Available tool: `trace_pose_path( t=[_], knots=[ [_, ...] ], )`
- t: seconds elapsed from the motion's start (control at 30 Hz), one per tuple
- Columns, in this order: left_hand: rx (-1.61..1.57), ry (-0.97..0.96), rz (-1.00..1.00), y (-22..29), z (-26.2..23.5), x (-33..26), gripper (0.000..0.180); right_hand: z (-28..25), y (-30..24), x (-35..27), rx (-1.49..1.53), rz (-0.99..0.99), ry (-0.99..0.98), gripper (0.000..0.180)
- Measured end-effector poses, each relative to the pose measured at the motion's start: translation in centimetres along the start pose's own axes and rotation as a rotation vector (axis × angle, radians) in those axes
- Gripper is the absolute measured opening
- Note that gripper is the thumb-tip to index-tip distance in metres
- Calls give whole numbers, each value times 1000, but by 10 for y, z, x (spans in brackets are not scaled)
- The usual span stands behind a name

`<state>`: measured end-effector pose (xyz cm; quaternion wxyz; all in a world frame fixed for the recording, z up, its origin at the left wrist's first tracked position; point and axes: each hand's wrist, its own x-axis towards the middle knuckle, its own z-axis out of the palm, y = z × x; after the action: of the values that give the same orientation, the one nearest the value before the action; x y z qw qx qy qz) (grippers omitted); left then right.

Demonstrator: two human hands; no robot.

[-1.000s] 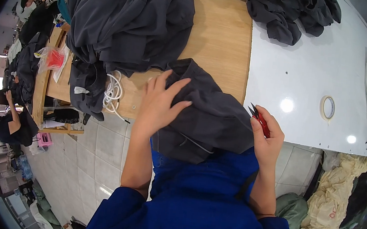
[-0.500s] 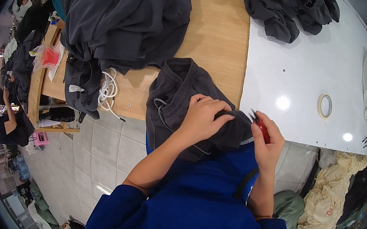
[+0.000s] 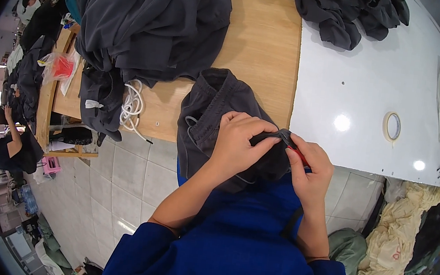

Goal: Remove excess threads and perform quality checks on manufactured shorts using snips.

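A dark grey garment with a gathered elastic waistband and a drawcord hangs over the table's front edge onto my lap. My left hand pinches a fold of its cloth between thumb and fingers. My right hand is closed around small thread snips with red handles. The dark tips of the snips are at the pinched edge, close to my left fingertips; whether the blades are apart I cannot tell.
A large heap of dark grey garments covers the table's left part, with a white cord coil below it. More dark garments lie at the far right. A tape roll rests on the white board. Cream cloth bundles stand at right.
My right hand has moved left with the snips, bringing their tips to the cloth edge at my left fingers. My left hand keeps its pinch, almost in place.
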<state>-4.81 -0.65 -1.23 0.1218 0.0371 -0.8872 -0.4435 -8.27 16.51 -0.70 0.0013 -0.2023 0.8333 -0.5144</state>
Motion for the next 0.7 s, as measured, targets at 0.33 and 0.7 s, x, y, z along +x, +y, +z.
trace_pose_path(
  t=[0.33,0.7],
  knots=[
    [-8,9,19,2,-1,-1,12,1,-3,3,1,-11,8,23],
    [-4,-193,-18,1,-12,-4,19,1,6,0,185,92,59,27]
  ],
)
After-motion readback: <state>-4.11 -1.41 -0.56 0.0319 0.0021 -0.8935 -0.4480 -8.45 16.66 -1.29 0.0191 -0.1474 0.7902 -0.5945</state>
